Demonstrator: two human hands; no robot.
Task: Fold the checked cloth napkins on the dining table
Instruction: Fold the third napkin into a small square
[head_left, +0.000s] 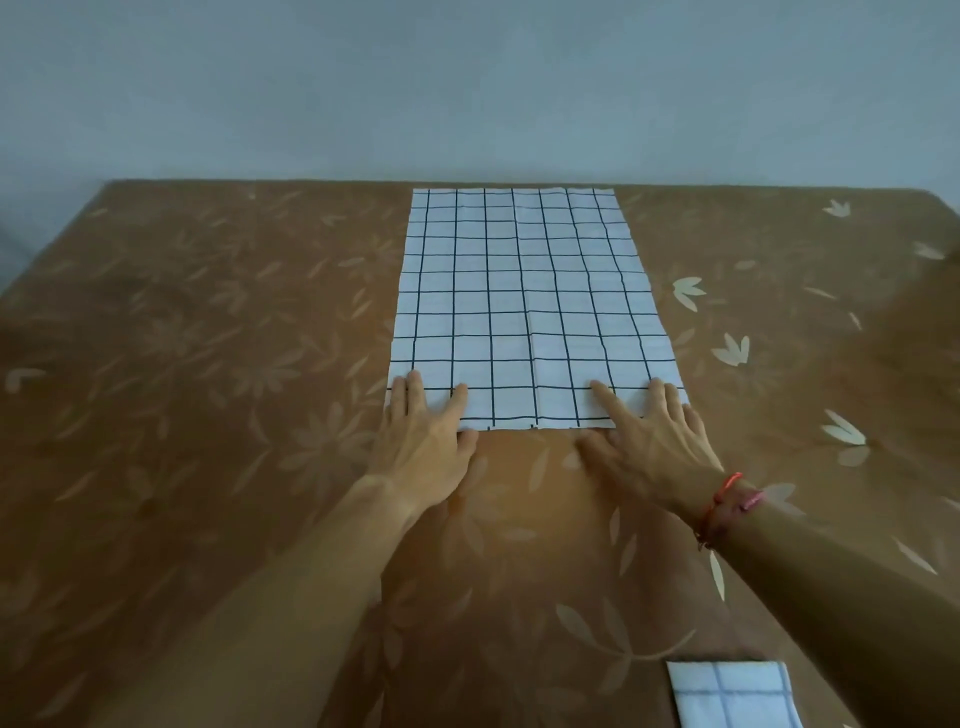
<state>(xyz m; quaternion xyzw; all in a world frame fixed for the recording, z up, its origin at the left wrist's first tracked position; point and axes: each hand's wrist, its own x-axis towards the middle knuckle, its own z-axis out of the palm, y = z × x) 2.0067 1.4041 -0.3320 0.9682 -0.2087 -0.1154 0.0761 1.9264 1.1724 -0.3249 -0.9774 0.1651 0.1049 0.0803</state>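
White napkin (530, 312) with a dark grid lies flat mid-table (208, 364), creased from 12 to 6 o'clock. Left hand (423, 436) and right hand (649, 441), fingers spread, press its 7 and 5 o'clock corners.

The folded napkin (732, 693) at five o'clock runs off the bottom edge; the left hand (423, 436) and right hand (652, 441) cover near corners of the spread napkin (524, 301).
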